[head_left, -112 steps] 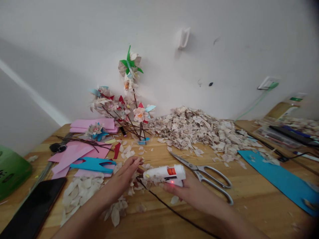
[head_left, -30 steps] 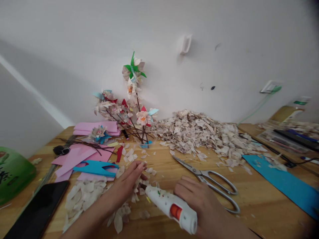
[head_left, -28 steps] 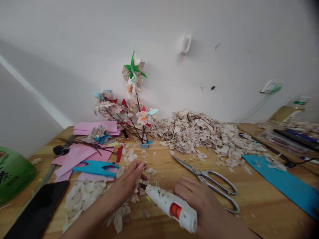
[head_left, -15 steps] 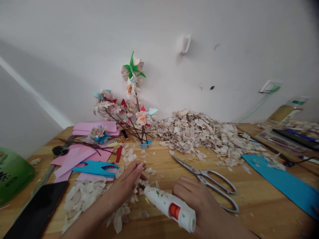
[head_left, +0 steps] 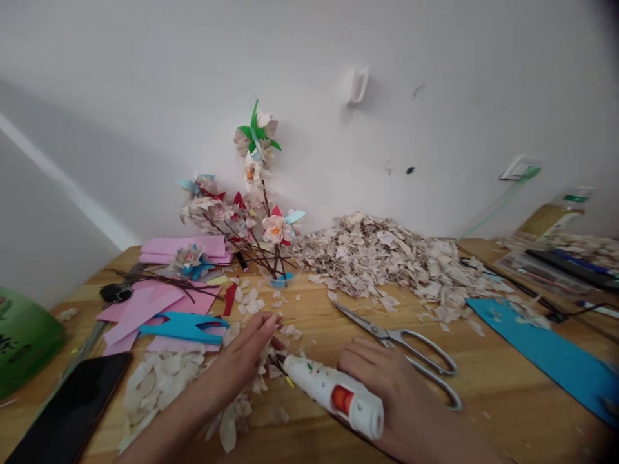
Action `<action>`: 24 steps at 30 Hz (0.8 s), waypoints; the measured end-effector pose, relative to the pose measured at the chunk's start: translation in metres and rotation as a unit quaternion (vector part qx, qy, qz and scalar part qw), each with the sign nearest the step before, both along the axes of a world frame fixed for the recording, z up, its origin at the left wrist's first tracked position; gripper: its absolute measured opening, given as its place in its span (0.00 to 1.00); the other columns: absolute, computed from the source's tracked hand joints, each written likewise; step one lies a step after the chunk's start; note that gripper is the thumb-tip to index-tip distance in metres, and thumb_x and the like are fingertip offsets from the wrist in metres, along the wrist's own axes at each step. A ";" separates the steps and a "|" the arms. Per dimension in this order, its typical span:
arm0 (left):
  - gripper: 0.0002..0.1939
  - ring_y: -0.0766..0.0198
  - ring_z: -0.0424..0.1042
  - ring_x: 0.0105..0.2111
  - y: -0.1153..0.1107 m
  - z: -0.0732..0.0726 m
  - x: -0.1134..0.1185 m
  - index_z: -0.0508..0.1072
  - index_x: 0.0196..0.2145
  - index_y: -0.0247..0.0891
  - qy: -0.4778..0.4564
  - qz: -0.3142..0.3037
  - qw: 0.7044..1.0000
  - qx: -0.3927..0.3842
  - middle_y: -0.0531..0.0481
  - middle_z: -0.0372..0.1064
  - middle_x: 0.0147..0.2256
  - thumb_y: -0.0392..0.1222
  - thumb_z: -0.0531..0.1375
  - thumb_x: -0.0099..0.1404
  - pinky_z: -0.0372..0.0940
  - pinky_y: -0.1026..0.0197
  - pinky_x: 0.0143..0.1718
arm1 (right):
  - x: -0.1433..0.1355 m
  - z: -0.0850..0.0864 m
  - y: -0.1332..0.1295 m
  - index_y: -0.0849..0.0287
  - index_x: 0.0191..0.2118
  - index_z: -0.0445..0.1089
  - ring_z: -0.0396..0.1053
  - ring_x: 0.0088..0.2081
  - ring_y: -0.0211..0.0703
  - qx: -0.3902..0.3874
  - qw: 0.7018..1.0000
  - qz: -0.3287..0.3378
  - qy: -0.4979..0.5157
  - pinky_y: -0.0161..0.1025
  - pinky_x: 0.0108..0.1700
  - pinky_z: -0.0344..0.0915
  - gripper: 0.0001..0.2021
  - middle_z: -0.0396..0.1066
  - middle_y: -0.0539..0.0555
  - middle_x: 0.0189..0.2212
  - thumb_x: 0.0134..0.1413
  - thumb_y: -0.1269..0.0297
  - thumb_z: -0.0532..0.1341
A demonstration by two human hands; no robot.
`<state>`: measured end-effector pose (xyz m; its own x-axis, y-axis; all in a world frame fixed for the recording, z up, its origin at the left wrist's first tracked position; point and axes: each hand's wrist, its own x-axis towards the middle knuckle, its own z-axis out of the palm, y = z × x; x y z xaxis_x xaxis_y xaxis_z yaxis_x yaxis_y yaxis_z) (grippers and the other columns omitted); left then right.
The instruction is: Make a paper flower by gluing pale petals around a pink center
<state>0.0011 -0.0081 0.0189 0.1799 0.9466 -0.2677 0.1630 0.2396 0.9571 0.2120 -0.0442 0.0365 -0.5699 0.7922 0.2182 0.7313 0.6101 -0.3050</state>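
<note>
My right hand [head_left: 370,370] is wrapped round the grip of a white glue gun [head_left: 324,390], which has an orange-red window in its side. Its dark nozzle points left, toward the fingers of my left hand [head_left: 256,341]. Those fingers are curled together over a petal flower [head_left: 265,368], mostly hidden behind them; only pale petal edges show. Whether the nozzle touches it I cannot tell. Loose pale petals [head_left: 162,386] lie left of and under my left forearm. Silver scissors [head_left: 387,336] rest partly open beyond my right hand.
Petal flowers on twigs [head_left: 275,229] stand against the wall, beside a large heap of dry petals [head_left: 382,258]. Pink sheets [head_left: 145,309], a cut blue piece [head_left: 184,327] and a phone [head_left: 72,406] lie left. A blue sheet [head_left: 536,354] is at right.
The glue gun has shifted slightly right and its nozzle shows a little more, apart from the left fingers. My left hand has hardly moved.
</note>
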 end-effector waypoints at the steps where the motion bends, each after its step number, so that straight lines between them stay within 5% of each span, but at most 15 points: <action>1: 0.22 0.59 0.66 0.29 0.000 0.000 0.000 0.66 0.42 0.42 0.000 -0.001 1.000 0.002 0.48 0.69 0.35 0.60 0.49 0.59 0.60 0.61 0.26 | 0.000 0.001 0.000 0.58 0.25 0.61 0.62 0.27 0.40 -0.007 1.000 -0.006 0.008 0.35 0.28 0.52 0.06 0.65 0.49 0.24 0.48 0.70 0.60; 6: 0.22 0.59 0.66 0.30 0.002 -0.002 -0.001 0.66 0.42 0.42 0.004 -0.002 1.000 0.003 0.49 0.69 0.33 0.60 0.49 0.59 0.60 0.61 0.26 | 0.000 -0.002 0.000 0.57 0.25 0.64 0.64 0.28 0.40 -0.106 0.985 -0.041 0.131 0.34 0.29 0.58 0.07 0.66 0.48 0.24 0.49 0.64 0.61; 12: 0.25 0.60 0.66 0.27 0.003 -0.005 0.000 0.67 0.42 0.41 0.013 0.010 1.000 0.015 0.45 0.69 0.39 0.62 0.49 0.57 0.59 0.61 0.25 | 0.000 -0.014 0.012 0.56 0.31 0.69 0.67 0.28 0.39 -0.324 0.882 -0.079 0.332 0.33 0.29 0.63 0.06 0.71 0.48 0.27 0.48 0.59 0.62; 15: 0.25 0.55 0.67 0.34 0.002 -0.004 0.001 0.68 0.40 0.41 0.020 0.024 0.999 0.035 0.44 0.68 0.43 0.63 0.49 0.56 0.60 0.61 0.25 | 0.001 -0.016 0.017 0.58 0.26 0.68 0.59 0.18 0.32 -0.393 0.829 -0.140 0.372 0.30 0.19 0.54 0.14 0.68 0.47 0.21 0.46 0.51 0.62; 19: 0.25 0.62 0.65 0.24 0.000 -0.001 0.001 0.67 0.41 0.41 0.011 0.018 1.000 0.006 0.48 0.69 0.32 0.62 0.48 0.58 0.60 0.61 0.25 | 0.002 -0.014 0.019 0.63 0.21 0.66 0.53 0.13 0.27 -0.459 0.751 -0.170 0.442 0.29 0.16 0.45 0.21 0.60 0.45 0.15 0.43 0.45 0.62; 24: 0.25 0.64 0.63 0.22 0.000 0.001 0.002 0.67 0.42 0.41 0.015 0.029 0.999 -0.009 0.50 0.69 0.29 0.63 0.48 0.58 0.59 0.62 0.25 | -0.001 -0.009 0.018 0.63 0.20 0.67 0.52 0.13 0.27 -0.467 0.740 -0.155 0.459 0.28 0.14 0.43 0.22 0.57 0.43 0.13 0.42 0.45 0.62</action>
